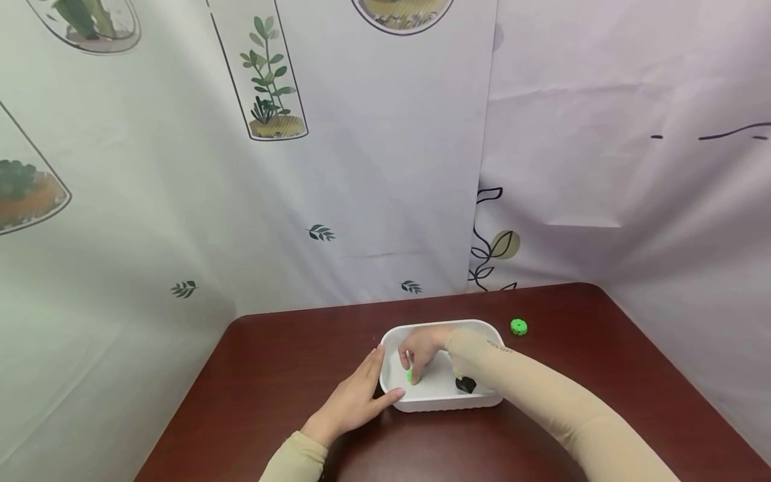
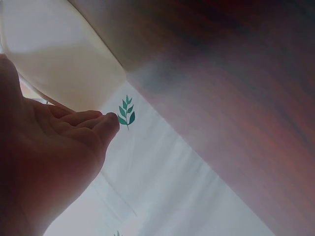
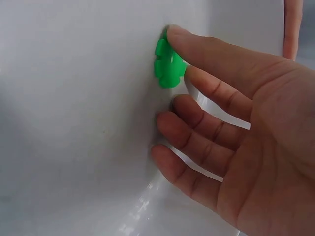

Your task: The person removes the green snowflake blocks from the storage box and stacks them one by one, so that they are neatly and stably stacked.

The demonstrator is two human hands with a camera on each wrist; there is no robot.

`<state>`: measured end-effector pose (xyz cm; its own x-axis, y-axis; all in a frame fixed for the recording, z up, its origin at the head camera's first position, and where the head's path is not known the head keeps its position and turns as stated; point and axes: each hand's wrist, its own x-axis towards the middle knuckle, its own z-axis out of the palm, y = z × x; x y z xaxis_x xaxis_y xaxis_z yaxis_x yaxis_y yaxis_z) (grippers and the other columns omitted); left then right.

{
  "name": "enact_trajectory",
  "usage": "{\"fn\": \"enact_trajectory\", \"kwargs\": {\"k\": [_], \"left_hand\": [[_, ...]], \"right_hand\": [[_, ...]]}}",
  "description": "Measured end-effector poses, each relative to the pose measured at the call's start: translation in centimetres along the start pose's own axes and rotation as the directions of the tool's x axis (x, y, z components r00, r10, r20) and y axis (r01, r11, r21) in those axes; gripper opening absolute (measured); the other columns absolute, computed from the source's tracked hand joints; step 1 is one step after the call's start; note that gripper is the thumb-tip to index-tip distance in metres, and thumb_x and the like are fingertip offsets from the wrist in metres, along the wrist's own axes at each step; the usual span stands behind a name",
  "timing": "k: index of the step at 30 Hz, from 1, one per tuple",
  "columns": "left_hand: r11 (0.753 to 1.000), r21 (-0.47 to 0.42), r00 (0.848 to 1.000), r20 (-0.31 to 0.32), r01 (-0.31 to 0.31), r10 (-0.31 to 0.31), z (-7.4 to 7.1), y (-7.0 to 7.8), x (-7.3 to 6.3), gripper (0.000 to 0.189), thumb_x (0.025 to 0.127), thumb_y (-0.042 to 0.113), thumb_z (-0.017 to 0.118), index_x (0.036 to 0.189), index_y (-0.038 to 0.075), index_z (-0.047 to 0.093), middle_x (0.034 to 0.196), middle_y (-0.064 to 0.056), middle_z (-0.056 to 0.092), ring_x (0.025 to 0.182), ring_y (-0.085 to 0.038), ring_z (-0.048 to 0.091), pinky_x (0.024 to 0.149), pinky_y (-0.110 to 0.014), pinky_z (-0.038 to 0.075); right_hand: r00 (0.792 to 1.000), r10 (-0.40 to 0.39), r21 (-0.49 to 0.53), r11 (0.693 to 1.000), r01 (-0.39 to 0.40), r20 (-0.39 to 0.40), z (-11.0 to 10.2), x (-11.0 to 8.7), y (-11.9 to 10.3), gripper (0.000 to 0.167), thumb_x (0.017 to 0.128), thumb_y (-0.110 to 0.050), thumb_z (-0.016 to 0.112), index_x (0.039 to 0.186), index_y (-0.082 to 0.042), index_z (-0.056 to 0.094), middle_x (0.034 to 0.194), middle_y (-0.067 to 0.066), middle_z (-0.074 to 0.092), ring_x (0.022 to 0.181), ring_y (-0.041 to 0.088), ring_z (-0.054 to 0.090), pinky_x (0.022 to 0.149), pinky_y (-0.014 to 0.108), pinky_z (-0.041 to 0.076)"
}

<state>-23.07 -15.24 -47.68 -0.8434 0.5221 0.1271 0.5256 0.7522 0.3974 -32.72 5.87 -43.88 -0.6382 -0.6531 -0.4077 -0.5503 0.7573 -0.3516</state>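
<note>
Right hand pinching green disc, mid-tub.

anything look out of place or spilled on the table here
Nothing is spilled or damaged. The only stray is a green piece lying alone on the table, outside the white tub beyond its far right corner. A matching green piece is pinched by the right hand inside the tub, which the left hand steadies.
</note>
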Motion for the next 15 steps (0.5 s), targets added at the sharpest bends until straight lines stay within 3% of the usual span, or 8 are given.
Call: {"fn": "enact_trajectory", "kwargs": {"k": [15], "left_hand": [[1.000,-0.001,1.000,-0.001,0.003,-0.003,0.06,0.06,0.06,0.099,0.096,0.071,0.045,0.160,0.000,0.020,0.164,-0.017,0.025,0.151,-0.030,0.025,0.114,-0.048,0.035]], "right_hand": [[1.000,-0.003,0.008,1.000,0.003,0.003,-0.04,0.00,0.35,0.022,0.079,-0.019,0.087,0.081,-0.021,0.065,0.077,-0.011,0.062,0.066,0.003,0.051,0.064,0.020,0.042]]}}
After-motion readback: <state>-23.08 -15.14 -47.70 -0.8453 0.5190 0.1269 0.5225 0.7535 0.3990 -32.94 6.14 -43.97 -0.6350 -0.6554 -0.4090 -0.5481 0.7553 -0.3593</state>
